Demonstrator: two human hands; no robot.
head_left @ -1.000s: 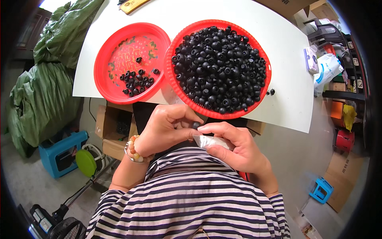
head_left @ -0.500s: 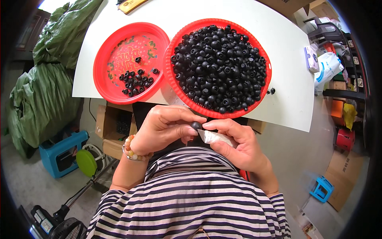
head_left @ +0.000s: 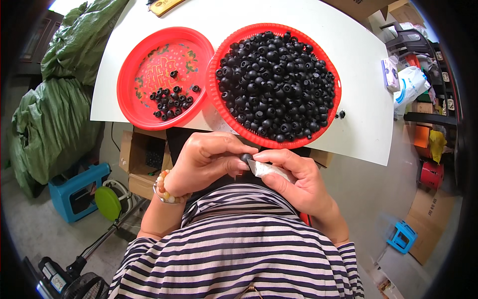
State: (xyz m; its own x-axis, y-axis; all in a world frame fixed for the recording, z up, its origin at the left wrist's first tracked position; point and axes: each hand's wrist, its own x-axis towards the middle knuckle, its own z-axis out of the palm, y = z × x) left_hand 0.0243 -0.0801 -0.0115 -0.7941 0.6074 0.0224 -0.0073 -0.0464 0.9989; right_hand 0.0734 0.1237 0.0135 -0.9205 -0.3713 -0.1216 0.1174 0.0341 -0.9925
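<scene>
Between the thumb and fingers of my left hand (head_left: 211, 157) is a small round black part (head_left: 246, 158), held just off the table's near edge. My right hand (head_left: 298, 179) is closed round a blade with a white-wrapped grip (head_left: 271, 171); its bare metal end touches or nearly touches the black part. Beyond my hands stands a red basket (head_left: 215, 107) heaped with black parts (head_left: 279, 84) of the same kind, round with a collared opening. To its left, a red patterned tray (head_left: 128, 89) carries a smaller group of them (head_left: 170, 102).
Both containers rest on a white table (head_left: 366, 129). A few loose black parts (head_left: 341, 114) lie right of the basket. An open cardboard box (head_left: 137, 169) and a blue stool (head_left: 79, 192) are at lower left. A tissue pack (head_left: 390, 74) sits at the table's right edge.
The hands keep nearly the same pose. My right thumb and the wrapped blade have shifted very slightly against the black part.
</scene>
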